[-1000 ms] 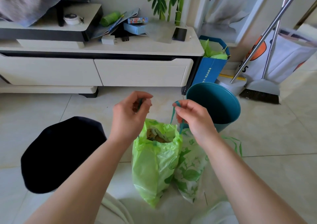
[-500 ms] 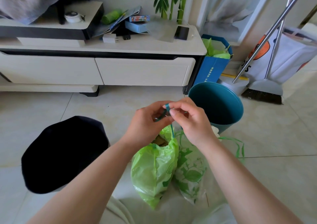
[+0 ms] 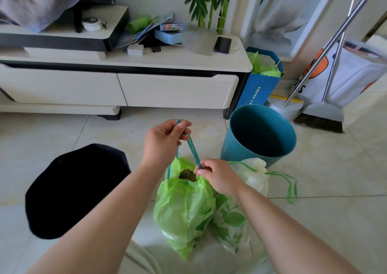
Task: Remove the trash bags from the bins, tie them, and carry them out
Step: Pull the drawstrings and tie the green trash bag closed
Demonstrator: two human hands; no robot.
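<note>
A light green trash bag (image 3: pixel 184 208) stands on the floor tiles in front of me, its mouth still partly open with brown trash showing inside. My left hand (image 3: pixel 163 141) pinches the top of its teal drawstring (image 3: pixel 193 151) and holds it up. My right hand (image 3: pixel 217 177) grips the same drawstring lower down, right at the bag's mouth. A second, whitish bag with a green leaf print (image 3: pixel 236 217) leans against the green one, its green drawstring trailing to the right. The teal bin (image 3: pixel 259 135) behind them has no bag in it.
A black round bin or stool (image 3: pixel 75 190) sits on the floor to the left. A low white TV cabinet (image 3: pixel 125 89) runs along the back. A blue paper bag (image 3: pixel 261 83), a broom and dustpan (image 3: pixel 320 114) and a white printed bag stand at the right.
My hands were together at the drawstring; now the left has lifted up with the string and the right has slid down to the bag's mouth, narrowing the opening.
</note>
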